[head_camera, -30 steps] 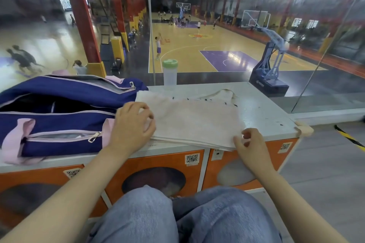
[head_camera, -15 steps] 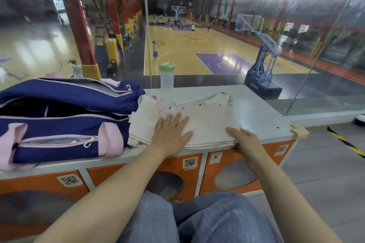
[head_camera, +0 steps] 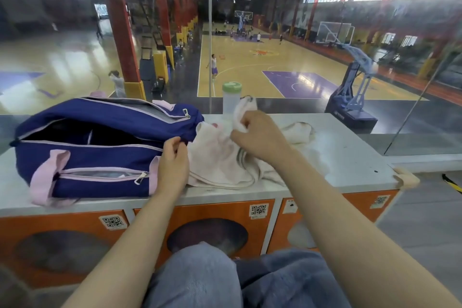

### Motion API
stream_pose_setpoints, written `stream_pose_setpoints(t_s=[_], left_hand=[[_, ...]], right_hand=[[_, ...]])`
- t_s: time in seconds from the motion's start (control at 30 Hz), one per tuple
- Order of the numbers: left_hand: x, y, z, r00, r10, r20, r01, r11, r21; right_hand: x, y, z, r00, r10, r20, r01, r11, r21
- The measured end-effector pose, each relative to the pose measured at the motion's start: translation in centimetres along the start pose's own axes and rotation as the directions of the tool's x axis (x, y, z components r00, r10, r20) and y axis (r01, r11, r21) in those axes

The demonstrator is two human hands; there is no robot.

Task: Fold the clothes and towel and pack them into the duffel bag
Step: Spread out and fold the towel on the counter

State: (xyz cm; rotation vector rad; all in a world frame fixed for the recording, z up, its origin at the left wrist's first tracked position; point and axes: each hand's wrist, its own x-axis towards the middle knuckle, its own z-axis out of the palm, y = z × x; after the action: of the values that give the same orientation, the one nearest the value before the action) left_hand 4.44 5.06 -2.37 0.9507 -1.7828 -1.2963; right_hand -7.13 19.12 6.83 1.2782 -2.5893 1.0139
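Note:
A navy duffel bag [head_camera: 82,157] with pink straps lies on the left of the white counter top [head_camera: 350,157], its main zip wide open. Right beside it sits a rumpled off-white cloth [head_camera: 220,160] with dark stripes near one edge. My right hand [head_camera: 257,136] grips a bunch of this cloth and lifts it off the counter. My left hand [head_camera: 172,165] pinches the right end of the bag's open top edge, next to the cloth.
A clear bottle with a green lid [head_camera: 231,97] stands behind the cloth against the glass wall. The counter sits on orange lockers [head_camera: 215,210]. My knees in blue jeans [head_camera: 225,280] are below. A basketball court lies beyond the glass.
The cloth was lying folded flat under both hands. Now my right hand has bunched and raised it toward the bag, and my left hand has moved over to the bag's opening.

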Motion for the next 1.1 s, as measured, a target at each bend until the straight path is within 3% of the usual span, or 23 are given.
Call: stream_pose_setpoints(t_s=[0.07, 0.2, 0.3, 0.37, 0.47, 0.57, 0.67, 0.77, 0.83, 0.97, 1.1], left_hand=[[0.4, -0.3, -0.3, 0.999, -0.036, 0.037, 0.032, 0.995, 0.095], [1.8, -0.7, -0.5, 0.980, -0.176, 0.089, 0.175, 0.984, 0.017], [2.8, -0.9, -1.0, 0.919, -0.339, 0.203, 0.367, 0.922, -0.121], [3.5, -0.4, -0.9, 0.904, -0.345, 0.254, 0.380, 0.919, -0.105], [3.6, 0.5, -0.4, 0.936, -0.258, 0.240, 0.262, 0.965, 0.014], [3.2, 0.3, 0.1, 0.960, -0.133, 0.245, 0.130, 0.991, 0.031], [2.9, 0.4, 0.7, 0.968, -0.116, 0.223, 0.091, 0.989, 0.119], [2.8, 0.5, 1.3, 0.982, -0.092, 0.163, 0.059, 0.978, 0.200], [2.4, 0.4, 1.5, 0.986, -0.021, 0.162, -0.008, 0.984, 0.179], [1.4, 0.1, 1.3, 0.957, 0.142, 0.253, -0.171, 0.980, 0.097], [0.5, 0.4, 0.1, 0.922, 0.264, 0.282, -0.251, 0.964, -0.084]], right_hand=[[0.4, -1.2, 2.5, 0.997, -0.035, 0.064, 0.037, 0.999, -0.021], [0.3, -2.0, 7.4, 0.985, -0.160, 0.060, 0.167, 0.978, -0.128], [0.2, -1.4, 9.8, 0.976, -0.184, 0.120, 0.198, 0.973, -0.120], [0.0, -0.9, 10.7, 0.966, -0.160, 0.202, 0.191, 0.971, -0.144], [-0.3, -0.5, 11.0, 0.935, -0.148, 0.322, 0.184, 0.979, -0.084], [0.2, 0.0, 9.5, 0.906, -0.146, 0.397, 0.066, 0.976, 0.210], [0.9, 1.1, 8.2, 0.959, -0.111, 0.260, 0.007, 0.929, 0.370], [2.0, 2.2, 7.4, 0.998, 0.038, 0.046, -0.052, 0.933, 0.357], [3.3, 2.8, 7.0, 0.999, 0.048, 0.006, -0.048, 0.949, 0.311], [5.6, 2.9, 5.9, 0.991, -0.001, 0.133, -0.019, 0.988, 0.152], [6.0, 1.8, 4.1, 0.949, -0.089, 0.303, 0.029, 0.980, 0.196]])
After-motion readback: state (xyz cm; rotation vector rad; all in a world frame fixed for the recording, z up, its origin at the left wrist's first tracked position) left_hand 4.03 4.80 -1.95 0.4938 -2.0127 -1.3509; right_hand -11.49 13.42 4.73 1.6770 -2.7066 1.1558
